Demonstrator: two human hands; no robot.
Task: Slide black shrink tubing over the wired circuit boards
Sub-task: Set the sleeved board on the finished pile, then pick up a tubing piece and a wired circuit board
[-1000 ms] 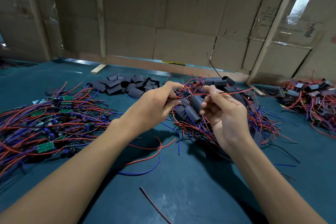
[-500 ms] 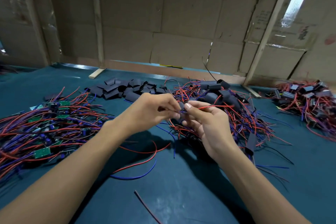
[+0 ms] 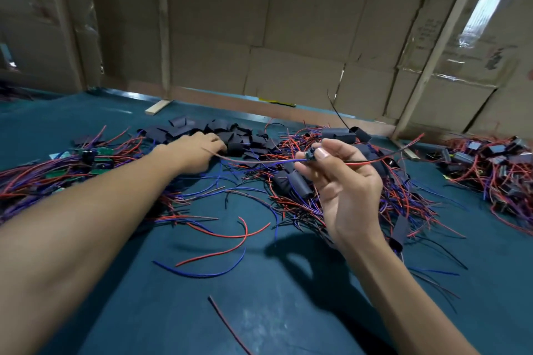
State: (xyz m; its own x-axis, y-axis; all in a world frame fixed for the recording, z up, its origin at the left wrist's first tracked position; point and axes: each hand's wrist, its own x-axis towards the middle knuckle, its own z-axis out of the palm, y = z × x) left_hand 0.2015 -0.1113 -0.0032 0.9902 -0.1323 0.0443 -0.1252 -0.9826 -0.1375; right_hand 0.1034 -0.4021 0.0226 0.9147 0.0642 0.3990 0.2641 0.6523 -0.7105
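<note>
1. Nearest your body, on the dark teal felt table top (image 3: 288,311), lies one loose thin red-and-black wire offcut (image 3: 227,323); just beyond it are a curved loose red wire (image 3: 230,236) and a loose blue wire (image 3: 202,274).
2. Right of centre, your right hand (image 3: 346,190) is raised above the table and pinches a small dark wired circuit board (image 3: 311,154) between thumb and fingertips. Its blue and brownish leads run left; its red and black leads run right.
3. Under and behind that hand sits the central tangle of red and blue wired boards with black sleeves already on some (image 3: 331,196).
4. Left side: a spread pile of bare green circuit boards with red and blue leads (image 3: 57,173), partly crossed by your left forearm.
5. Farther out, your left hand (image 3: 196,150) reaches to the heap of flat black shrink tubing pieces (image 3: 230,135), fingertips touching it. Motion blur; you cannot tell whether a piece is gripped.
6. Far right: a separate heap of sleeved, wired boards (image 3: 490,170), well apart from the central tangle.
7. Back edge: a short pale wooden block (image 3: 155,107) lies by the brown corrugated cardboard wall (image 3: 288,37).
</note>
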